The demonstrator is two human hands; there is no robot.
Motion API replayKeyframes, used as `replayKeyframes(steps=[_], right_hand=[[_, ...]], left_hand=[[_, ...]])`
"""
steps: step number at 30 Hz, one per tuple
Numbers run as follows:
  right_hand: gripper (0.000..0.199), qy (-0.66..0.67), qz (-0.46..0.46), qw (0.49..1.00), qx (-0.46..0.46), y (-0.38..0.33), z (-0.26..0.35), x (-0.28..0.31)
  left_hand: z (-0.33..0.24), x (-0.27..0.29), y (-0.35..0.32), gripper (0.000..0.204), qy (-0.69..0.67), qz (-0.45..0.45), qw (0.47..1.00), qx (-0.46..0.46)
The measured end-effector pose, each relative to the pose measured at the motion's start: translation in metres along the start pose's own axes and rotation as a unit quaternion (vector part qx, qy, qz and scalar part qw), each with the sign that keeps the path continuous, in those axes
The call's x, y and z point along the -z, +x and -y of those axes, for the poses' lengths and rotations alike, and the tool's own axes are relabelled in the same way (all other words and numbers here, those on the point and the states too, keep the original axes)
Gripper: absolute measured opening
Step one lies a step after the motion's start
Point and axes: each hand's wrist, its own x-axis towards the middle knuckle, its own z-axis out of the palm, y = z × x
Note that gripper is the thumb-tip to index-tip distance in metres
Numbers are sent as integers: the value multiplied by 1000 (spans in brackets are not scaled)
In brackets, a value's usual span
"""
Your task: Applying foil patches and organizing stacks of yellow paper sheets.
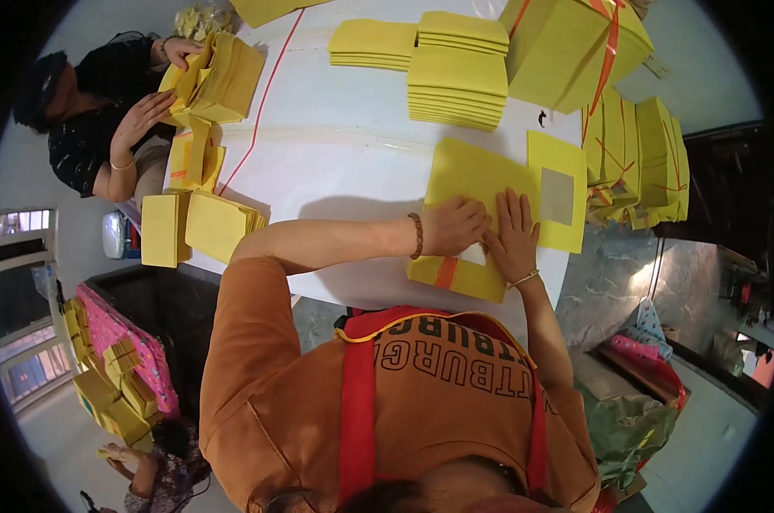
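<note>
A yellow paper piece (476,171) lies on the white table in front of me, with an orange-red strip (446,274) across its near edge. My left hand (455,227), with a beaded bracelet at the wrist, is closed over the middle of the paper, its fingers curled down. A small pale patch (474,254) shows just below those fingers; whether they pinch anything is hidden. Flat on the paper's right side rests my right hand (514,235), fingers stretched out. Beside it lies another yellow sheet (570,227) with a grey rectangle (557,196).
Several yellow paper stacks (457,81) stand at the table's far side, with large tied bundles (566,51) behind. At the left, a person in black (105,111) handles a thick yellow stack (233,77). Further yellow stacks (220,225) sit near the table's left edge.
</note>
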Motion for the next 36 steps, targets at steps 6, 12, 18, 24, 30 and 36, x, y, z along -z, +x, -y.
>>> replayKeyframes(steps=[6,12,18,24,30,36], right_hand=[[59,434,57,899,8,7,-25,15],[53,563,-49,822,-72,7,-33,40],[52,573,-192,789,-111,-4,-41,43],[40,510,-161,837,-115,2,-22,32],[28,453,-118,880,-78,3,-18,29],[28,448,-107,883,-88,4,-16,22]], left_hand=[[-14,10,14,35,51,-23,998,26],[19,35,19,25,-58,-29,997,32],[136,114,-21,36,-18,-312,936,164],[280,88,-37,38,169,-277,916,237],[326,28,-33,44,178,-196,949,173],[331,15,-39,45,103,-97,972,190]])
